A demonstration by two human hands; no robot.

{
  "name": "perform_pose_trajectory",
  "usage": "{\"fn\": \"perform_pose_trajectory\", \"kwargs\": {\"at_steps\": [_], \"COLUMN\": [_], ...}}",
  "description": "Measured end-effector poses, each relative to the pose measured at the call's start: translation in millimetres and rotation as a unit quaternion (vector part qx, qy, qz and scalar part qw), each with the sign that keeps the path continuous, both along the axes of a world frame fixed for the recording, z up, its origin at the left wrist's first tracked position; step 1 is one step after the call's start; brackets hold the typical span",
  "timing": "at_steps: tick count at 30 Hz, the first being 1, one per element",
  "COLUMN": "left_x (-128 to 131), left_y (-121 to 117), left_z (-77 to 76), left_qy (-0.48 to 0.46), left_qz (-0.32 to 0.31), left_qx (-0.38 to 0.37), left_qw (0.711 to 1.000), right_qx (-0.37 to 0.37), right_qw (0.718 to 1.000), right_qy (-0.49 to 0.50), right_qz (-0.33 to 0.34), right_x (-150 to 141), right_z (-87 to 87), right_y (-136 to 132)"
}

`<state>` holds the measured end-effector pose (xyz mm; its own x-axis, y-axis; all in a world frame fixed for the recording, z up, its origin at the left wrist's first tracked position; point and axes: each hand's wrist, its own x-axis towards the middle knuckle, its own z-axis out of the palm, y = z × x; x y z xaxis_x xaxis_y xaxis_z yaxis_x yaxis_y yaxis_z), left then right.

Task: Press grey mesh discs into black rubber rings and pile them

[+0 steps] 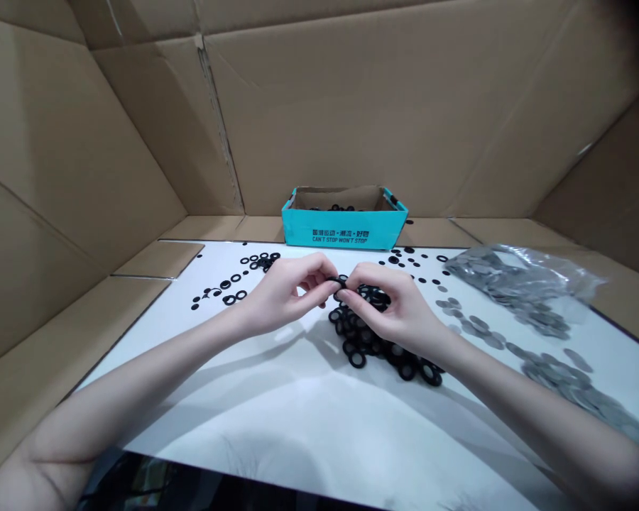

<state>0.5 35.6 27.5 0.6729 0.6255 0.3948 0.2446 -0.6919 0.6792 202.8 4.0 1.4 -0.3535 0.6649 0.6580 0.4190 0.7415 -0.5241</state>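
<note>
My left hand [287, 291] and my right hand [391, 305] meet over the middle of a white sheet [298, 411], fingertips pinched together on one small black rubber ring [341, 284]. Under my right hand lies a heap of black rings [388, 351], some with grey mesh inside. Several more loose black rings [234, 284] are scattered to the left of my left hand. To the right lies a spread of round grey mesh discs [554, 369], partly spilling from a clear plastic bag [516, 273].
A teal cardboard box [344, 228] with white lettering stands at the back centre and holds some black rings. Tall brown cardboard walls [111, 142] enclose the work area on the left, back and right. A dark gap shows at the sheet's near edge.
</note>
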Motion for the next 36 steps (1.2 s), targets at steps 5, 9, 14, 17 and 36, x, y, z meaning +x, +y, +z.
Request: {"fn": "perform_pose_trajectory", "kwargs": {"at_steps": [5, 9, 14, 17, 36], "left_x": [-6.4, -11.1, -9.8, -7.2, -3.8], "left_y": [2.6, 5.5, 5.1, 1.5, -4.1], "left_z": [7.0, 9.4, 10.7, 11.6, 7.9], "left_qy": [0.063, 0.105, 0.087, 0.068, -0.005], "left_qz": [-0.041, -0.038, -0.018, -0.006, -0.021], "left_qx": [0.015, 0.006, -0.030, -0.035, 0.172], "left_qw": [0.997, 0.994, 0.996, 0.997, 0.985], "right_qx": [-0.006, 0.001, 0.038, 0.038, -0.430], "right_qw": [1.000, 1.000, 0.997, 0.998, 0.850], "right_qy": [0.011, -0.015, -0.047, -0.028, 0.269], "right_qz": [0.002, -0.001, -0.040, -0.029, 0.144], "right_x": [-1.3, -1.7, 0.5, 0.7, -1.5], "right_z": [-1.3, -7.8, -10.2, -6.4, -0.5], "right_y": [-1.7, -0.3, 2.1, 1.7, -1.8]}}
